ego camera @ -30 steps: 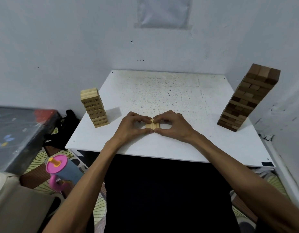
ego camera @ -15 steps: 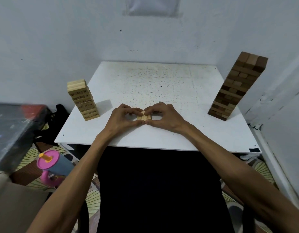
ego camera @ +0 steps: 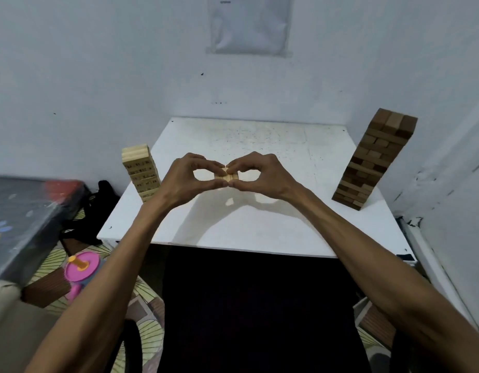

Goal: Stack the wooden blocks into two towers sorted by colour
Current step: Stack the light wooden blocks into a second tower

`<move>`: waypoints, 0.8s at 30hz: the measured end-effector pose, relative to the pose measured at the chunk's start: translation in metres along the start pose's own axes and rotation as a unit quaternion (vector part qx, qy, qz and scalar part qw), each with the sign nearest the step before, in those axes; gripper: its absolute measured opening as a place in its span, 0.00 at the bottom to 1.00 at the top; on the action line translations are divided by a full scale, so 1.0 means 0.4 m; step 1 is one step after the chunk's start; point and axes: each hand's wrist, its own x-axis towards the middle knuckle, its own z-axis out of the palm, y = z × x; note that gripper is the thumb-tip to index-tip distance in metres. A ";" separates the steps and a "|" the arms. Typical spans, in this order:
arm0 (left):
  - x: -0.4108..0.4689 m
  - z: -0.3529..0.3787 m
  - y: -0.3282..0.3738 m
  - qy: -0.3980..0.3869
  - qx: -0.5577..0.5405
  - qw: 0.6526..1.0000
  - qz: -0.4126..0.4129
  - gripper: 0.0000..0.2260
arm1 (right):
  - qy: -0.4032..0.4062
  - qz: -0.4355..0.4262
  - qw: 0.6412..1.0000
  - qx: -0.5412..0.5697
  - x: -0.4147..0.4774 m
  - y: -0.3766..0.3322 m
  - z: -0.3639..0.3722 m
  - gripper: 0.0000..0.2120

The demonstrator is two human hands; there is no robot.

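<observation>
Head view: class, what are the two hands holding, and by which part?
A small row of light wooden blocks, pinched at its two ends: the left hand on the left end, the right hand on the right end.

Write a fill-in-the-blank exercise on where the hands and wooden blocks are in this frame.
1. The left hand and the right hand pinch the short row of pale wooden blocks, held in the air ____ the white table.
2. The tall tower of dark brown wooden blocks stands on the table's ____ side.
3. The tower of pale wooden blocks stands on its ____ side.
4. The taller tower is the ____ brown one.
Missing words: above; right; left; dark.
</observation>
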 end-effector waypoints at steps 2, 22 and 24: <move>0.009 -0.030 0.015 0.004 -0.002 1.000 0.005 0.10 | 0.004 -0.012 1.000 0.005 0.028 -0.022 -0.007 0.14; -0.039 -0.329 -0.001 0.068 0.006 0.997 -0.033 0.11 | -0.074 -0.095 0.993 0.021 0.299 -0.188 0.123 0.12; -0.043 -0.354 -0.015 0.076 0.014 0.996 -0.036 0.10 | -0.078 -0.102 0.991 0.025 0.322 -0.196 0.143 0.12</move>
